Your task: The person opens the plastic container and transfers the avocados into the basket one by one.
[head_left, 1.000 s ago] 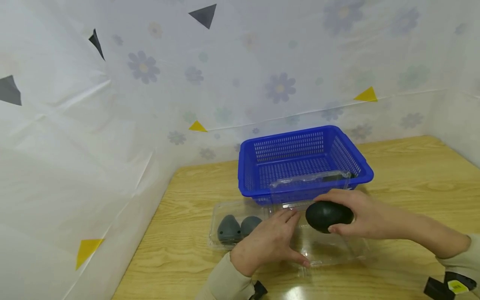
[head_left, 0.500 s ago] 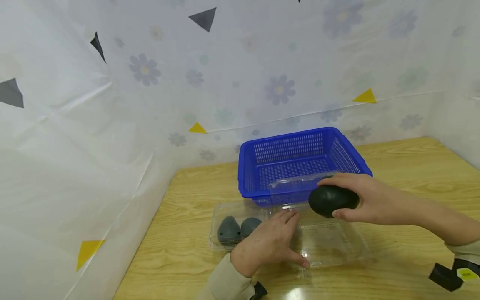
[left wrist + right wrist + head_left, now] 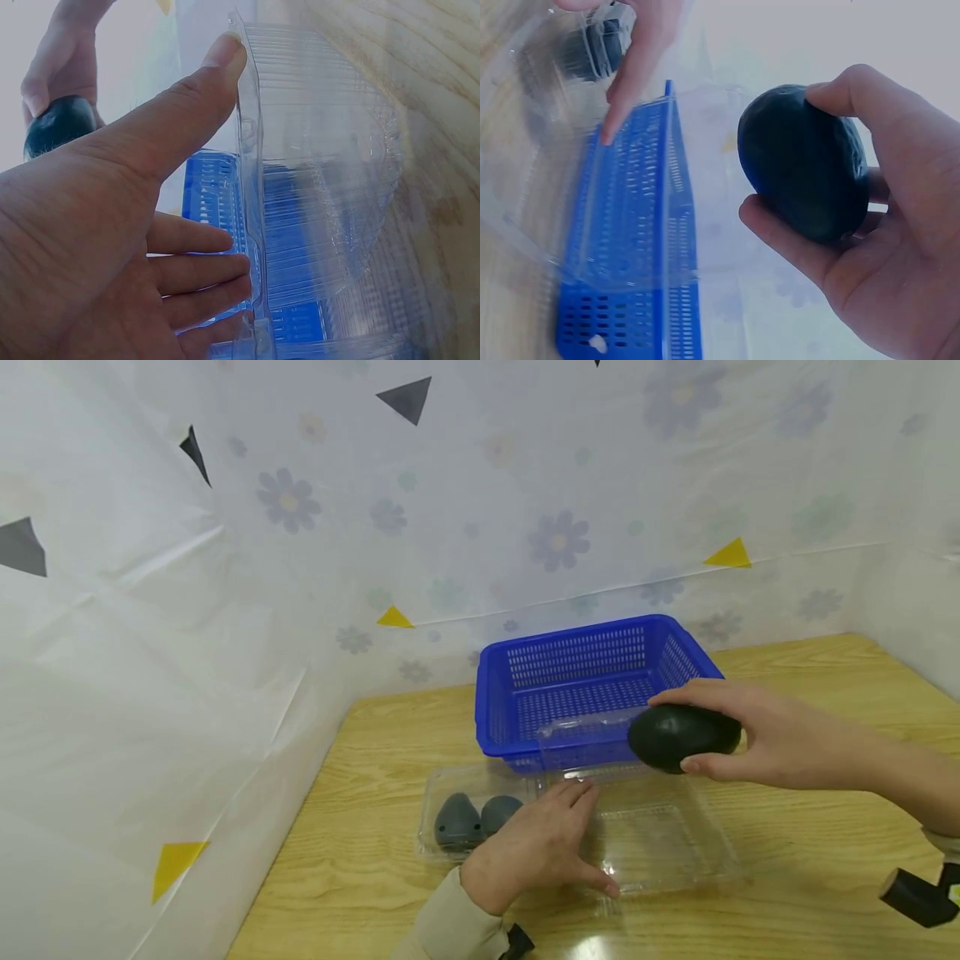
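My right hand holds a dark green avocado in the air, its thumb and fingers around the sides. Below it an opened clear plastic clamshell box lies on the table, its raised lid overlapping the basket's front. My left hand rests at the box's left side; in the left wrist view its thumb and straight fingertips touch the rim. Partly behind that hand, a second clear box contains two dark avocados.
A blue perforated basket stands at the back of the wooden table, directly behind the open box. White flowered sheeting hangs behind the table and along the left side.
My right hand has lifted the avocado up and to the right, away from over the open box. The left hand stays at the box's left side.
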A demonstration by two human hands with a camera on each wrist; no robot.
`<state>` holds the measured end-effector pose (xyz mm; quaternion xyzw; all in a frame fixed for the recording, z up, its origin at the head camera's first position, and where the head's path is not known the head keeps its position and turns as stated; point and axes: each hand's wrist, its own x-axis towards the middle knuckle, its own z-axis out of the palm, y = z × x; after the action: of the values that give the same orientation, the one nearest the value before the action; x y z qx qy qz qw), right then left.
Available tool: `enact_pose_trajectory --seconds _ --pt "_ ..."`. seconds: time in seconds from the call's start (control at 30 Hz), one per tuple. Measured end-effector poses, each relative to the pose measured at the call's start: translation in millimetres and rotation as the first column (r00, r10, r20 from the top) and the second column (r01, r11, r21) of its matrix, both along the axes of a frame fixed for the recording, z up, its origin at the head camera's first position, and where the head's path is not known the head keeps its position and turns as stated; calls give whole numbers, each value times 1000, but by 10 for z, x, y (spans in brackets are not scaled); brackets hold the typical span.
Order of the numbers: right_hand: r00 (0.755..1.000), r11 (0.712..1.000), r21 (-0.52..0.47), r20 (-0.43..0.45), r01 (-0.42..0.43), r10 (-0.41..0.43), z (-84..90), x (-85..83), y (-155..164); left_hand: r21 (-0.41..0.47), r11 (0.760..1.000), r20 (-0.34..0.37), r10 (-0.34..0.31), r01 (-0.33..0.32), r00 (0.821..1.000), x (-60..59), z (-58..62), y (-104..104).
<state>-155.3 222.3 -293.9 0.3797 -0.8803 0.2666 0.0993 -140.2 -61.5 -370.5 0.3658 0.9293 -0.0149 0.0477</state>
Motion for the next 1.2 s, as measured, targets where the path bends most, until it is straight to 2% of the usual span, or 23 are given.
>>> enact_pose_trajectory --seconds 0.33,0.57,0.77,1.03,1.2 --pt "995 998 -16 82 53 -51 211 -44 106 10 1000 -14 -21 21 1000 13 0 -12" --pt "982 991 8 133 137 -137 318 -128 161 9 999 -29 -44 44 999 18 -10 -24" --pt "975 982 -28 127 185 -180 332 -262 191 8 998 -41 -55 55 998 16 -7 -24" --pt "944 953 14 138 302 -301 327 -475 281 9 998 -74 -67 67 995 8 -12 -21" --pt "935 949 35 165 314 -315 251 -654 319 10 998 -60 -55 56 997 7 -10 -11"
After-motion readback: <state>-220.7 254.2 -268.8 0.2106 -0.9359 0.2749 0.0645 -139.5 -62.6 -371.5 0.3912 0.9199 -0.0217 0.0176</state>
